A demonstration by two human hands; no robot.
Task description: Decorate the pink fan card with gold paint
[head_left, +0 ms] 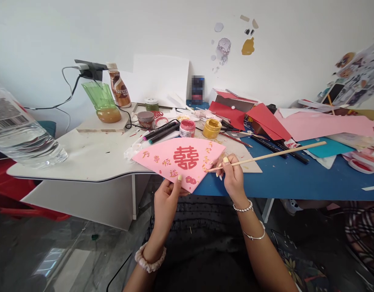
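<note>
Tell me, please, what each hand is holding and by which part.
The left hand holds the pink fan-shaped paper by its lower edge; the right hand holds the thin pale wooden stick near its left end.

A pink card (pixel 193 142) bears red 囍 (pixel 186 157) and gold 万事顺遂 (pixel 156 159); the brown bottle (pixel 121 94) reads "NESCA".

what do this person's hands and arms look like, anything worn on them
No sleeves or gloves show. A gathered, pale scrunchie circles the wrist of the left hand. At the wrist of the right hand sits a silvery beaded bracelet, with a thin silvery bangle further up. Both thumbnails wear pale yellow polish.
</note>
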